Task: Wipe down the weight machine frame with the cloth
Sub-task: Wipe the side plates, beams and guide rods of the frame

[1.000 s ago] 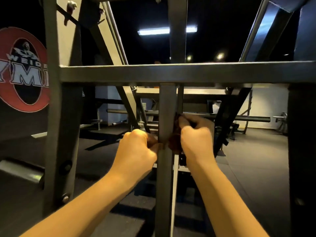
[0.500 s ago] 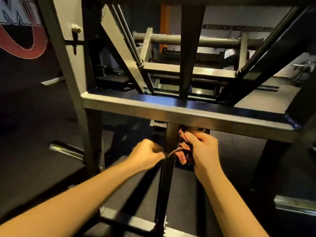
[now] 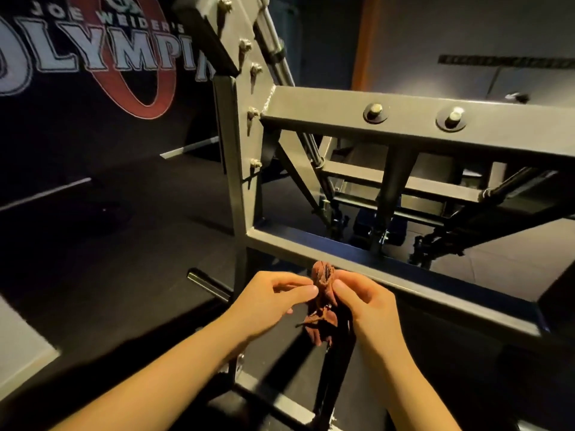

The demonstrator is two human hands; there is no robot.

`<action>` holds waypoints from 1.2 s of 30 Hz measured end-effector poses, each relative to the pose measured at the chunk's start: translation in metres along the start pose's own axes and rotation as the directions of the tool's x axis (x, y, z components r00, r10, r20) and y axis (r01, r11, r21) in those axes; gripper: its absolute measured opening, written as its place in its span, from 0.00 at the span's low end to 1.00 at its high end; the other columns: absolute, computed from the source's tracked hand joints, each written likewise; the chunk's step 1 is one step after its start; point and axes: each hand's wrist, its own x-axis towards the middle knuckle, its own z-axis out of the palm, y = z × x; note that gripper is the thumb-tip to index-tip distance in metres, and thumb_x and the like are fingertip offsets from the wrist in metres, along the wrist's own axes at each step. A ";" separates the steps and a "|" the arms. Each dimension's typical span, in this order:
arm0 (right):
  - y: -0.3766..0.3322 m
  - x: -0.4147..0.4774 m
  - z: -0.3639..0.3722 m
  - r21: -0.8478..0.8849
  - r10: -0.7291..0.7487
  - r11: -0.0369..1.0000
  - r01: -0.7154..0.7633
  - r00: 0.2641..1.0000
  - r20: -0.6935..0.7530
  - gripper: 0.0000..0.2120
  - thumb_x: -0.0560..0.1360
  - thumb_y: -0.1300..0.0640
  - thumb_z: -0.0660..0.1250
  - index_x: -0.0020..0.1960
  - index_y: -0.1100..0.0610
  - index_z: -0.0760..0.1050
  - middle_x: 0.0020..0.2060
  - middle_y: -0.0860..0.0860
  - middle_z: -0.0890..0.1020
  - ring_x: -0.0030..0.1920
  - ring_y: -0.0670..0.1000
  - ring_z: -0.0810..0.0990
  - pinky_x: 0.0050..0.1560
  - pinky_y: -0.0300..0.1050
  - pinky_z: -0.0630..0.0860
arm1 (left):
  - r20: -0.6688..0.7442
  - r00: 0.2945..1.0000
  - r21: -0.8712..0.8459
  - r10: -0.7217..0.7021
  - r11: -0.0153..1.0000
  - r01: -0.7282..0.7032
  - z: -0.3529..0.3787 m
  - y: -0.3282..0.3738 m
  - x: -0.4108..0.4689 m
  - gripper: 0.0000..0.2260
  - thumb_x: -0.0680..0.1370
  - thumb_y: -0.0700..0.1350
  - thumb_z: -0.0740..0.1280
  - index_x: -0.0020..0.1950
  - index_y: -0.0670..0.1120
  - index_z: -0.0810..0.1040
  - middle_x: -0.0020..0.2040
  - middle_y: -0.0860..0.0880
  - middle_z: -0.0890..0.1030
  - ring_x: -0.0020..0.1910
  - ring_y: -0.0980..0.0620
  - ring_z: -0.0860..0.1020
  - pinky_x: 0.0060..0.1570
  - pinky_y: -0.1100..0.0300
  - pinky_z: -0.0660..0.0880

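Pinching from both sides, our left hand (image 3: 273, 298) and right hand (image 3: 371, 306) hold the bunched reddish-brown cloth (image 3: 323, 276) between curled fingers and thumbs; it hangs just below the lower crossbar (image 3: 435, 298) of the weight machine frame (image 3: 238, 181), near that bar's left end; we cannot tell whether it touches the metal; above the crossbar sit the bolted upper beam (image 3: 311, 107) and angled struts (image 3: 298, 172); no wiped patch shows, so we judge the crossbar and everything above it may remain.

left hand (image 3: 267, 301): bare | right hand (image 3: 370, 306): bare | forearms (image 3: 174, 368): both bare to frame edge
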 end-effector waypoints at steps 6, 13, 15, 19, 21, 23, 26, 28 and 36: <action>-0.012 0.006 0.067 -0.003 -0.016 1.000 0.017 0.999 0.052 0.08 0.80 0.61 0.68 0.55 0.55 0.85 0.49 0.50 0.87 0.52 0.50 0.86 0.52 0.46 0.81 | -0.070 0.990 -0.022 0.124 0.992 -0.126 -0.056 -0.001 -0.025 0.11 0.76 0.45 0.76 0.59 0.50 0.85 0.51 0.56 0.87 0.51 0.59 0.84 0.52 0.67 0.79; -0.001 0.025 0.196 -0.005 0.038 0.999 -0.038 0.996 0.078 0.07 0.80 0.60 0.68 0.52 0.58 0.84 0.47 0.54 0.87 0.51 0.54 0.86 0.57 0.56 0.82 | -0.115 0.982 0.046 0.147 0.989 -0.142 -0.182 -0.055 -0.023 0.14 0.73 0.42 0.78 0.58 0.50 0.83 0.48 0.54 0.87 0.48 0.58 0.85 0.49 0.68 0.79; 0.007 0.031 0.240 -0.024 0.061 0.998 -0.059 0.996 0.059 0.06 0.80 0.60 0.68 0.50 0.58 0.85 0.46 0.53 0.87 0.51 0.54 0.86 0.58 0.55 0.81 | -0.083 0.989 0.064 0.125 0.991 -0.119 -0.230 -0.074 -0.020 0.13 0.74 0.41 0.77 0.58 0.49 0.84 0.47 0.53 0.87 0.48 0.57 0.85 0.50 0.66 0.80; 0.019 0.046 0.315 -0.022 0.141 0.990 -0.140 0.990 0.004 0.06 0.79 0.59 0.69 0.47 0.56 0.85 0.45 0.55 0.87 0.51 0.56 0.86 0.54 0.54 0.82 | -0.073 0.993 0.122 0.088 0.989 -0.079 -0.320 -0.102 -0.016 0.08 0.73 0.37 0.76 0.50 0.47 0.87 0.43 0.52 0.87 0.44 0.56 0.85 0.46 0.66 0.79; 0.021 0.055 0.345 0.001 0.158 0.987 -0.159 0.987 -0.017 0.05 0.78 0.60 0.71 0.46 0.59 0.85 0.44 0.57 0.86 0.47 0.56 0.85 0.46 0.49 0.82 | -0.057 0.997 0.117 0.045 0.992 -0.038 -0.361 -0.111 -0.011 0.06 0.73 0.35 0.76 0.47 0.45 0.87 0.40 0.51 0.87 0.39 0.58 0.84 0.40 0.69 0.76; 0.023 0.064 0.370 0.018 0.187 0.982 -0.187 0.982 -0.010 0.05 0.77 0.61 0.71 0.47 0.63 0.84 0.41 0.59 0.86 0.42 0.55 0.85 0.38 0.44 0.80 | -0.015 1.000 0.123 -0.002 0.992 0.004 -0.394 -0.117 -0.003 0.04 0.74 0.36 0.76 0.45 0.45 0.86 0.38 0.50 0.86 0.37 0.60 0.83 0.38 0.70 0.75; 0.034 0.082 0.402 -0.019 0.224 0.975 -0.223 0.975 0.013 0.07 0.79 0.64 0.68 0.51 0.68 0.81 0.41 0.60 0.84 0.41 0.56 0.85 0.36 0.42 0.80 | 0.009 0.999 0.124 -0.039 0.992 0.038 -0.434 -0.127 0.011 0.02 0.75 0.38 0.75 0.47 0.43 0.86 0.40 0.47 0.86 0.38 0.58 0.82 0.38 0.69 0.76; 0.041 0.098 0.418 0.045 0.268 0.962 -0.268 0.963 0.017 0.09 0.81 0.67 0.63 0.55 0.72 0.78 0.44 0.63 0.82 0.43 0.59 0.83 0.40 0.43 0.83 | -0.019 0.999 0.131 -0.035 0.991 0.038 -0.455 -0.133 0.021 0.03 0.76 0.39 0.75 0.48 0.45 0.85 0.42 0.44 0.86 0.39 0.52 0.83 0.42 0.64 0.78; 0.050 0.164 0.478 0.162 0.342 0.916 -0.367 0.925 0.165 0.15 0.78 0.50 0.70 0.57 0.59 0.82 0.51 0.57 0.87 0.52 0.57 0.86 0.58 0.53 0.80 | -0.055 0.989 0.299 0.135 0.948 -0.112 -0.518 -0.146 0.082 0.05 0.78 0.43 0.73 0.48 0.54 0.83 0.43 0.59 0.84 0.47 0.62 0.82 0.40 0.72 0.75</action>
